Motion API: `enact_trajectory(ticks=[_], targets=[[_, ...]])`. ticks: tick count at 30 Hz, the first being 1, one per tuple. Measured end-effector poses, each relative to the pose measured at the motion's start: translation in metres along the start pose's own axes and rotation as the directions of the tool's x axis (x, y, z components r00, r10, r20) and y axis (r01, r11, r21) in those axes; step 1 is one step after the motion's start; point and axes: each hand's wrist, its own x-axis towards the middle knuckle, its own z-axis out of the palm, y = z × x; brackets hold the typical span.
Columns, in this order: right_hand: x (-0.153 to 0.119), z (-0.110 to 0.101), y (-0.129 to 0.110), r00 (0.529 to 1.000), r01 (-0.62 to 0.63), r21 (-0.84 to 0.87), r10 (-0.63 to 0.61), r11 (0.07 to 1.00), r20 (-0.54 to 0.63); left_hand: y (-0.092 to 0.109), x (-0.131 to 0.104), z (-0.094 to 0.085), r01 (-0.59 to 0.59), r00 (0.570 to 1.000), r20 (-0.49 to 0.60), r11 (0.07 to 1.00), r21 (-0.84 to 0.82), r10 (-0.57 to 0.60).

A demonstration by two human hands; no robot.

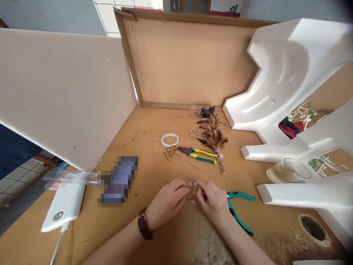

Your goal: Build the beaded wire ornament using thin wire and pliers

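Near the front middle of the table, my left hand and my right hand face each other with fingers closed. Between them is a small piece of thin wire with clear beads. Each hand pinches one side of it; the fingertips partly cover the held spots. Teal-handled pliers lie beside my right hand, their jaws hidden under it. Beyond the hands lie yellow-and-green pliers and loose thin wires. A white ring-shaped roll sits by a bundle of coloured threads.
A feather duster lies behind the pliers, beaded wire pieces beside it. At left are a blurred phone-like object and a white power bank with a cable. White foam and a glass stand right. Cardboard closes the back.
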Motion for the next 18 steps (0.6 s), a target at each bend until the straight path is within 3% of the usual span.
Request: enact_trajectory(ticks=[4, 9, 15, 18], targets=[[0.001, 0.001, 0.003, 0.999, -0.019, 0.021, 0.018, 1.0, 0.031, 0.0, 0.001, -0.009, -0.077, 0.982, 0.181, 0.994, 0.072, 0.063], [0.001, 0.002, 0.005, 0.996, -0.07, 0.112, 0.064, 0.991, 0.057, -0.004, 0.003, -0.014, -0.02, 0.992, 0.122, 0.998, 0.06, 0.012], [0.001, 0.003, 0.004, 0.987, -0.035, 0.145, 0.012, 0.989, 0.158, -0.006, 0.003, -0.015, -0.14, 0.947, 0.316, 0.964, 0.226, 0.063], [0.002, 0.003, 0.004, 0.986, -0.034, 0.143, 0.01, 0.989, 0.168, -0.005, 0.003, -0.015, -0.171, 0.94, 0.335, 0.944, 0.282, 0.07]])
